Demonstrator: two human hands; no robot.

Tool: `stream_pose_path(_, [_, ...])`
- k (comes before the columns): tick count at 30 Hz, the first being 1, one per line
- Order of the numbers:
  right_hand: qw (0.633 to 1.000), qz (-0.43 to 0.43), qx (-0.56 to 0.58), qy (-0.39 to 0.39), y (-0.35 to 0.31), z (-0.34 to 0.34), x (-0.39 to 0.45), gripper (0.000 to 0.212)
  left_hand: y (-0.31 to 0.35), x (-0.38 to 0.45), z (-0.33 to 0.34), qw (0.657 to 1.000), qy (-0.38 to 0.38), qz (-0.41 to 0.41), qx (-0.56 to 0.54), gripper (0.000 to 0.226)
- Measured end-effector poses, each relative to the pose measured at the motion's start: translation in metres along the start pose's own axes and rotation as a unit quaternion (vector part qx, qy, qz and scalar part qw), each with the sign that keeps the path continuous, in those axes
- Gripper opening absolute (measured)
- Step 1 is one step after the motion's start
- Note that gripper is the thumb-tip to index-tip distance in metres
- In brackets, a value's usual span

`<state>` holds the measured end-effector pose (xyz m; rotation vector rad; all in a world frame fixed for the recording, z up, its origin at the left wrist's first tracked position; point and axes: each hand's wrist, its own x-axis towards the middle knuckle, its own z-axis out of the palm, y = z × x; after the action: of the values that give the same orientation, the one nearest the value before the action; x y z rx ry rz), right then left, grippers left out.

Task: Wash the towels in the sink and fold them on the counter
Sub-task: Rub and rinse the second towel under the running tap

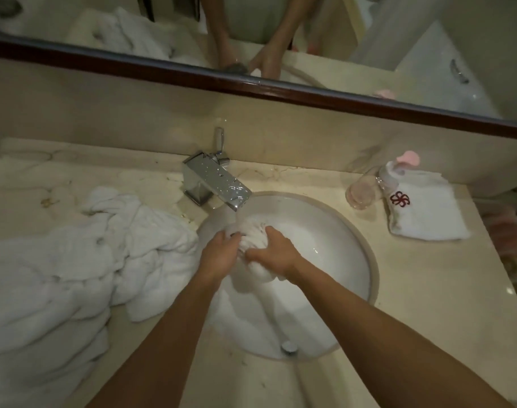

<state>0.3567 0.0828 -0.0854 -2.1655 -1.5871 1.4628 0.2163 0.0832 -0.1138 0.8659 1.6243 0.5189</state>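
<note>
a white towel, wet and bunched into a soft lump, sits in the round white sink right under the faucet spout. left hand curls its fingers into the cloth from one side, right hand digs in from the other, both gripping the same wad, forearms angled down into the bowl. just beyond the fingertips, the square chrome faucet, speckled with droplets. out past the left hand, a crumpled pile of white terry towels on the veined beige marble counter. out past the right hand, a folded white cloth with a dark red pinwheel emblem, a clear glass just beside it.
</note>
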Motion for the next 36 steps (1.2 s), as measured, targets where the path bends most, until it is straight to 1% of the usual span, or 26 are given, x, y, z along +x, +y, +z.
stream_pose_path(1, [0.999,0.009,0.041,0.009,-0.003,-0.002,-0.007,0.071,0.006,-0.009,-0.005,0.997,0.010,0.036,0.072,0.050])
stream_pose_path(3, [0.994,0.026,0.106,0.018,-0.008,-0.004,-0.019,0.077,0.022,-0.028,-0.017,0.976,0.001,0.088,0.198,0.046])
stream_pose_path(4, [0.991,0.034,0.131,0.019,-0.012,-0.006,-0.023,0.075,0.027,-0.031,-0.023,0.966,-0.003,0.107,0.234,0.044])
stream_pose_path(5, [0.988,0.040,0.149,0.018,-0.015,-0.007,-0.027,0.072,0.037,-0.039,-0.030,0.959,-0.013,0.131,0.251,0.041])
stream_pose_path(6, [0.986,0.042,0.162,0.018,-0.019,-0.009,-0.031,0.070,0.045,-0.043,-0.036,0.957,-0.031,0.154,0.244,0.037])
stream_pose_path(9, [0.985,0.046,0.167,0.017,-0.025,-0.017,-0.038,0.071,0.080,-0.062,-0.051,0.956,-0.094,0.230,0.154,0.017])
stream_pose_path(11, [0.985,0.057,0.160,0.014,-0.025,-0.023,-0.040,0.061,0.106,-0.064,-0.055,0.949,-0.105,0.271,0.120,0.019])
stream_pose_path(12, [0.986,0.060,0.155,0.012,-0.025,-0.027,-0.040,0.059,0.122,-0.064,-0.055,0.939,-0.095,0.302,0.135,0.020])
stream_pose_path(13, [0.987,0.059,0.151,0.009,-0.025,-0.031,-0.041,0.062,0.137,-0.059,-0.055,0.924,-0.078,0.335,0.169,0.023])
stream_pose_path(14, [0.987,0.057,0.149,0.007,-0.025,-0.034,-0.040,0.068,0.152,-0.050,-0.053,0.904,-0.054,0.364,0.219,0.026])
stream_pose_path(15, [0.987,0.054,0.148,0.010,-0.025,-0.037,-0.039,0.071,0.163,-0.036,-0.052,0.884,-0.038,0.377,0.273,0.029])
stream_pose_path(16, [0.988,0.047,0.149,0.014,-0.025,-0.040,-0.038,0.072,0.172,-0.018,-0.052,0.872,-0.028,0.366,0.324,0.033])
stream_pose_path(18, [0.988,0.040,0.151,0.011,-0.023,-0.045,-0.035,0.074,0.176,0.018,-0.049,0.860,-0.022,0.291,0.419,0.042])
stream_pose_path(19, [0.987,0.040,0.154,0.007,-0.022,-0.048,-0.034,0.074,0.172,0.032,-0.048,0.838,-0.008,0.258,0.482,0.046])
stream_pose_path(20, [0.987,0.041,0.154,0.005,-0.020,-0.051,-0.034,0.072,0.168,0.040,-0.046,0.799,0.015,0.242,0.550,0.050])
stream_pose_path(22, [0.986,0.047,0.160,0.002,-0.018,-0.057,-0.035,0.070,0.161,0.049,-0.042,0.711,0.059,0.242,0.657,0.059])
stream_pose_path(23, [0.985,0.051,0.165,0.004,-0.016,-0.059,-0.035,0.067,0.160,0.048,-0.040,0.683,0.068,0.238,0.687,0.064])
stream_pose_path(24, [0.984,0.054,0.170,0.002,-0.014,-0.060,-0.034,0.062,0.160,0.046,-0.040,0.664,0.077,0.231,0.707,0.068])
stream_pose_path(26, [0.981,0.060,0.184,0.000,-0.012,-0.063,-0.035,0.047,0.159,0.045,-0.041,0.651,0.088,0.222,0.720,0.074])
stream_pose_path(28, [0.979,0.066,0.193,-0.002,-0.013,-0.064,-0.038,0.043,0.159,0.045,-0.041,0.647,0.092,0.210,0.727,0.079])
stream_pose_path(29, [0.979,0.067,0.193,-0.006,-0.015,-0.065,-0.039,0.044,0.159,0.045,-0.040,0.647,0.094,0.201,0.729,0.082])
stream_pose_path(32, [0.979,0.063,0.193,-0.009,-0.018,-0.067,-0.043,0.056,0.159,0.041,-0.038,0.632,0.111,0.193,0.742,0.087])
stream_pose_path(33, [0.978,0.062,0.200,-0.008,-0.019,-0.069,-0.045,0.056,0.159,0.041,-0.038,0.631,0.117,0.192,0.742,0.089])
stream_pose_path(36, [0.974,0.060,0.217,-0.013,-0.021,-0.075,-0.051,0.038,0.155,0.045,-0.043,0.627,0.140,0.190,0.742,0.094])
